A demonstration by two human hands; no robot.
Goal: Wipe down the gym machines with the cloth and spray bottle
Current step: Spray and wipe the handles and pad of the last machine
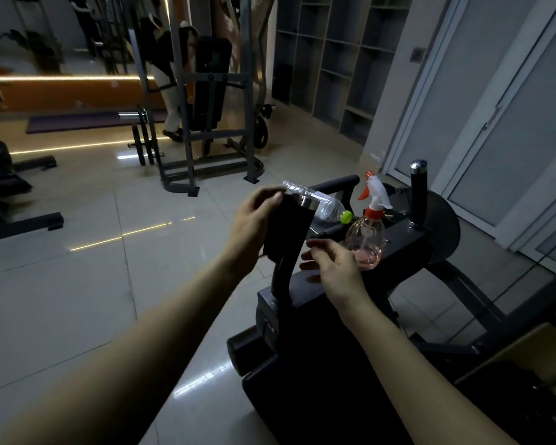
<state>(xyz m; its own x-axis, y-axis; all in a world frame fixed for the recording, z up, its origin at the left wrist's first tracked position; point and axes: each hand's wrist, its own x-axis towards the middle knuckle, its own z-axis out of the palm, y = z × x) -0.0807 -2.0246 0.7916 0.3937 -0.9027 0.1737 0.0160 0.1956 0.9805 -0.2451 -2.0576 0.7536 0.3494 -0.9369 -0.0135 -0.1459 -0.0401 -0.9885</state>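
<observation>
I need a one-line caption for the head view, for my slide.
Left hand wraps a dark cloth around the machine handle; right hand hovers open beside the spray bottle.

no readable text, brand or number anywhere, wrap on the plastic water bottle (327, 208) too blurred to make out, spray bottle (365, 240) showing no legible print

A dark cloth (286, 226) hides the fingers of the left hand (254, 220) and most of the handle (280, 277) it wraps, the right hand (334, 261) covers part of the spray bottle (368, 232) base, and both forearms (161, 354) run off the bottom edge.
</observation>
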